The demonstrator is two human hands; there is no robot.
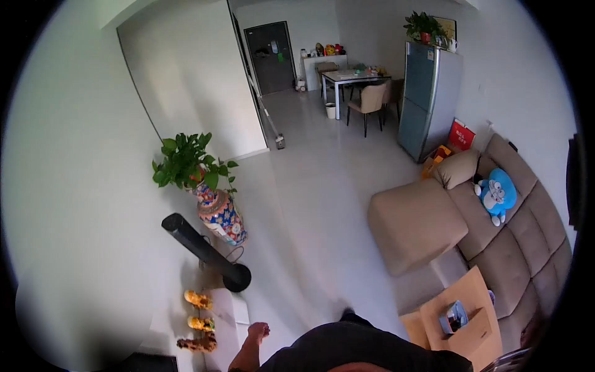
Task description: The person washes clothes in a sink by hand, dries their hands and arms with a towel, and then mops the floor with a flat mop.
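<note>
My left hand [259,331] hangs low at the bottom of the view, in front of my dark shirt [353,347]. Its fingers look loosely curled, and nothing shows in them. Nearest to it is a low white cabinet [228,310], apart from the hand, with yellow figurines [198,300] and a brown ornament [197,343] on top. My right hand is out of sight; only a dark sleeve shows at the lower right.
A black tower fan [201,248] and a colourful floor vase [224,218] with a leafy plant line the left wall. On the right stand a brown sofa [517,248] with a blue plush toy [499,193], a wooden table [468,304] and a fridge [427,102]. Dining chairs [367,102] are farther back.
</note>
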